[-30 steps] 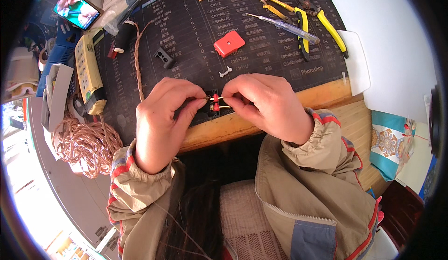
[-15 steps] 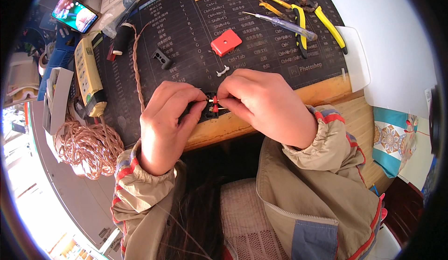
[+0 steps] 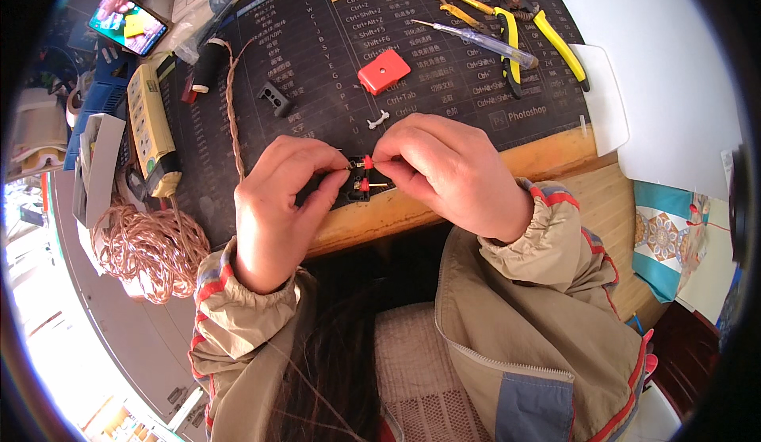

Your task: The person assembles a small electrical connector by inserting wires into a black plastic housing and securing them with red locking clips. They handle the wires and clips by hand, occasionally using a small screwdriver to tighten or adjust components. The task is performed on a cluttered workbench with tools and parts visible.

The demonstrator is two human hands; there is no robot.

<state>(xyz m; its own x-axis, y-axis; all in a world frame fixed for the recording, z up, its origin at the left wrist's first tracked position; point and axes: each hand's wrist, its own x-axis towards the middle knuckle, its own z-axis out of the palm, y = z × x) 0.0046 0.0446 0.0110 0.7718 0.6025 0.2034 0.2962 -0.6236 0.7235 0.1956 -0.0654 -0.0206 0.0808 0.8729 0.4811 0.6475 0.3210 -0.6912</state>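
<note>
At the front edge of the desk mat lies a small black plastic base (image 3: 354, 195). A brass pin with a red collar (image 3: 367, 185) lies across it, its bare end pointing right. Just above, a second red-collared brass part (image 3: 368, 163) sits between my hands. My right hand (image 3: 452, 174) pinches the right end of that upper part between thumb and forefinger. On the other side my left hand (image 3: 289, 192) is closed in a pinch beside the brass end; its fingertips hide what they hold. Beyond the fingers rests a small white plastic piece (image 3: 379, 120).
A red cover (image 3: 384, 72) and a black plastic part (image 3: 275, 99) lie farther back. Screwdrivers (image 3: 476, 43) and yellow-handled pliers (image 3: 560, 49) are at back right. Left are a twisted cord (image 3: 231, 117), a power strip (image 3: 149, 121), coiled wire (image 3: 154, 252) and a phone (image 3: 128, 22).
My right hand has shifted slightly up and right, and the upper red-collared part has risen a little. The lower pin shows more fully. My left hand has moved slightly left. The phone's picture differs.
</note>
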